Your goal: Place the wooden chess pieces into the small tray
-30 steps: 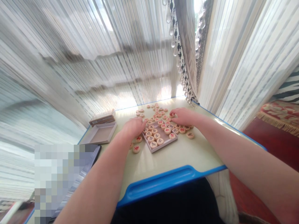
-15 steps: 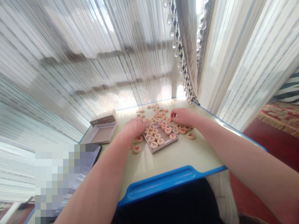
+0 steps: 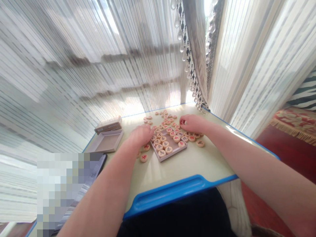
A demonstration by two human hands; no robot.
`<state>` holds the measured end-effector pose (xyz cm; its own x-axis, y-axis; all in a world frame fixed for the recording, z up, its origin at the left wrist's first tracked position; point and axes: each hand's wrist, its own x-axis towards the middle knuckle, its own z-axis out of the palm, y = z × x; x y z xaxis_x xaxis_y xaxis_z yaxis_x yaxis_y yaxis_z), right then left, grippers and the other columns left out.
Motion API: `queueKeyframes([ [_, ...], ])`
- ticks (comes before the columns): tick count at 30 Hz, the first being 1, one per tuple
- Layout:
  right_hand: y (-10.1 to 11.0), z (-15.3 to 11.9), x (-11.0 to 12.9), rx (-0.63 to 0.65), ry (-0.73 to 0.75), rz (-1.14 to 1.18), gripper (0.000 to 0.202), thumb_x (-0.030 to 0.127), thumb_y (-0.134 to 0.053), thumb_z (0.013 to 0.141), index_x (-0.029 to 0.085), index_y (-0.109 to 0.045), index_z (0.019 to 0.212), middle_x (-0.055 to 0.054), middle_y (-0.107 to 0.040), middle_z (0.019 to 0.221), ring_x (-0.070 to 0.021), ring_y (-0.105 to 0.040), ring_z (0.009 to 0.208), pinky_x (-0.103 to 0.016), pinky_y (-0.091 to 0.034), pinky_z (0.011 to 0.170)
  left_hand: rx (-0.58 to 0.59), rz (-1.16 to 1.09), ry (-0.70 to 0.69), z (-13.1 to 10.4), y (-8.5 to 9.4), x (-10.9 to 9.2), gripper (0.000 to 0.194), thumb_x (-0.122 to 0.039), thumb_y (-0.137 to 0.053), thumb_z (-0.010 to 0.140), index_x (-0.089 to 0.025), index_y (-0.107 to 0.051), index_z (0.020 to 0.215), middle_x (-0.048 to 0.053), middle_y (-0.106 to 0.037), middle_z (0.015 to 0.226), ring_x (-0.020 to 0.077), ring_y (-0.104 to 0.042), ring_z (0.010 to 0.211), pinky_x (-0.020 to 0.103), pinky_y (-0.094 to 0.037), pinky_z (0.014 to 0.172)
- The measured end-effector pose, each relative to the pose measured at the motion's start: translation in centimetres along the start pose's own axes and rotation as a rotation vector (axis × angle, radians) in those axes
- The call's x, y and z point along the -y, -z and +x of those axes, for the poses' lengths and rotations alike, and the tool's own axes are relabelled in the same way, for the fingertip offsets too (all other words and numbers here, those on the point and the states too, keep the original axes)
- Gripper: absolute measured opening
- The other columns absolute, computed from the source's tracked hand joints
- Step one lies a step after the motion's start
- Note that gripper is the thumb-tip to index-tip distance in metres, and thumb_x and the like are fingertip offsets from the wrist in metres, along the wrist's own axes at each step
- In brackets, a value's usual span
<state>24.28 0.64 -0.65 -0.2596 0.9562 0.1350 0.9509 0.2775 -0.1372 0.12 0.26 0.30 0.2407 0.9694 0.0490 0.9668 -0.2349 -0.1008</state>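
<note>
Round wooden chess pieces with red and black characters lie scattered on the pale table (image 3: 187,164). Several of them sit in rows in a shallow grey box tray (image 3: 172,153). My left hand (image 3: 141,135) rests palm down at the tray's left far corner, its fingertips touching the pieces there; what it grips is hidden. My right hand (image 3: 194,123) hovers over the loose pieces (image 3: 190,138) just beyond the tray's right side, its fingertips pinched on one piece. Two loose pieces (image 3: 144,158) lie left of the tray, near my left wrist.
An empty grey box lid (image 3: 106,142) and a closed brown box (image 3: 108,124) stand at the table's left. A dark phone (image 3: 97,164) lies at the left edge. Striped curtains with hanging beads (image 3: 190,65) close off the far side. A blue handle (image 3: 172,192) rims the near edge.
Almost nothing differs. My right hand's fingers have closed a little over the loose pieces; my left hand stays at the tray's corner.
</note>
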Motion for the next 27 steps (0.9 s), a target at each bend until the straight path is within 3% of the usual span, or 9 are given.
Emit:
queueKeyframes([
  [27, -0.36, 0.21, -0.48, 0.002, 0.018, 0.036, 0.023, 0.028, -0.051, 0.074, 0.023, -0.060, 0.094, -0.004, -0.064, 0.099, -0.0195, -0.058, 0.089, -0.027, -0.042, 0.075, -0.016, 0.004, -0.004, -0.12, -0.09, 0.02, 0.051, -0.049, -0.021, 0.088, -0.016, -0.058, 0.098, 0.011, -0.061, 0.108, 0.0233, -0.056, 0.097, 0.033, -0.043, 0.082],
])
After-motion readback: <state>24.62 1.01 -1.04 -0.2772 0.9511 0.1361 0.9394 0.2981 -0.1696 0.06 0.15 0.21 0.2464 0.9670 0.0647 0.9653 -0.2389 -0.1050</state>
